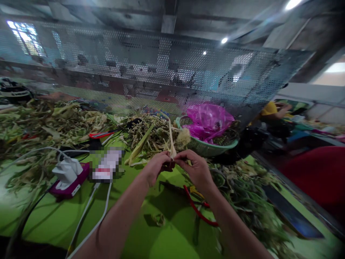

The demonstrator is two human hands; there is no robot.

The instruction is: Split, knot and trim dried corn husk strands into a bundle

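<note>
My left hand (161, 164) and my right hand (194, 168) meet over the green table. Between their fingertips is a pale dried plant stalk (171, 144), its wide, bulb-like base low in my fingers and its thin end pointing up. Both hands are closed, pinching the base from either side. Just below my hands lie red-handled shears (199, 214), partly hidden by my right forearm. A small curled peel (159, 220) rests on the table nearer to me. Beyond my fingers is a heap of dried stems (142, 131) with a yellowish husk (140, 144) beside it.
A green basket (211, 148) holding a pink plastic bag (210, 120) stands behind my right hand. Dried leaves (54, 122) pile up at left. A phone (106, 165), power strip (70, 187) and cables lie left. Perforated metal sheeting (151, 72) rises behind. A person's yellow sleeve (268, 109) shows at right.
</note>
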